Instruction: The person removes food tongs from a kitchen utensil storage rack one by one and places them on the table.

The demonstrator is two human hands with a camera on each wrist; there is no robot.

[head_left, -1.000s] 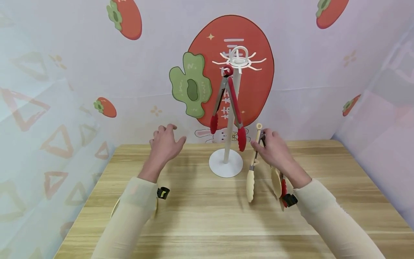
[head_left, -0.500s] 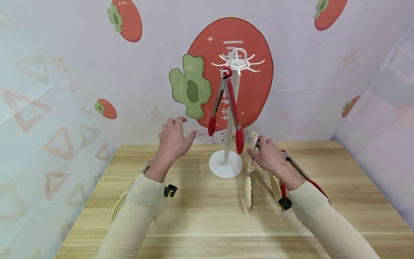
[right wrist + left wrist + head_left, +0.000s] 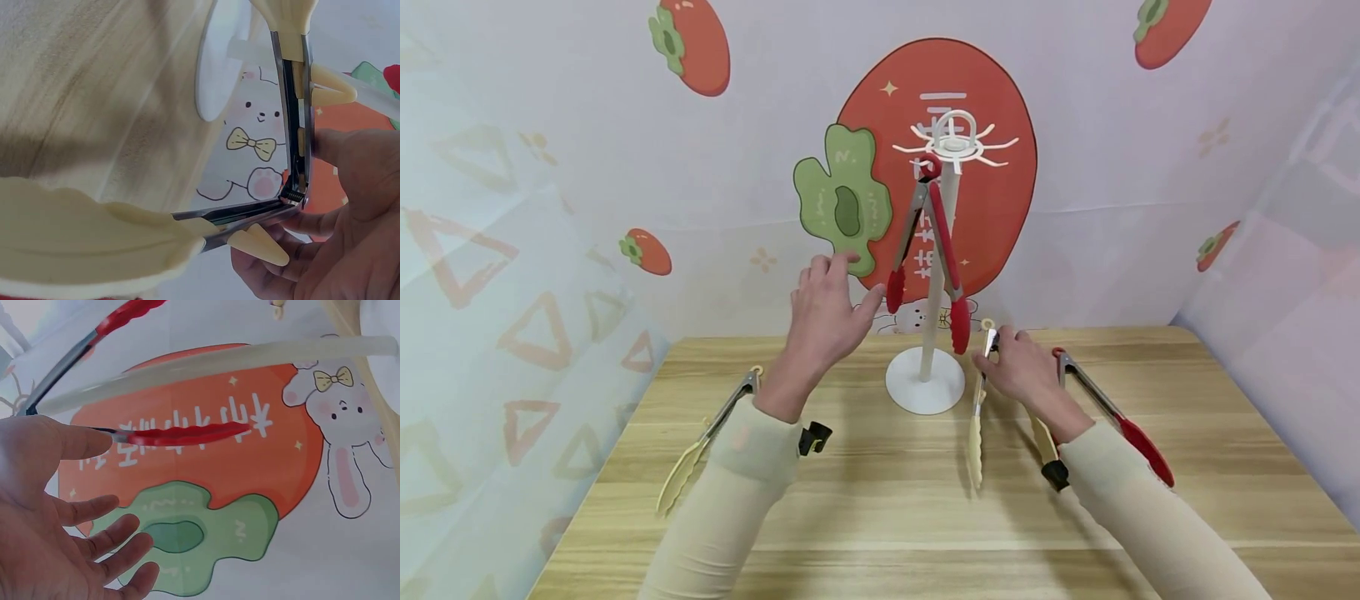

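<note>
My right hand (image 3: 1022,367) grips a pair of cream-tipped tongs (image 3: 976,446) near the hinge end, just right of the white stand's base. In the right wrist view the arms of these tongs (image 3: 94,244) spread apart, and the thumb and fingers of my right hand (image 3: 362,212) are at the hinge. A pair of red-tipped tongs (image 3: 946,242) hangs by its ring from a hook of the white stand (image 3: 925,385), arms spread. My left hand (image 3: 831,312) is just left of these red tongs, fingers apart and holding nothing; whether the thumb touches them I cannot tell.
Another pair of cream-tipped tongs (image 3: 681,477) lies on the wooden table (image 3: 880,517) at the left, partly behind my left sleeve. More red-tipped tongs (image 3: 1144,450) lie at the right, partly hidden by my right arm. A patterned cloth wall (image 3: 737,167) stands behind.
My left hand has moved right and up, nearer the hanging red tongs. My right hand and its cream tongs have come slightly lower and left. Tongs on both sides are less covered.
</note>
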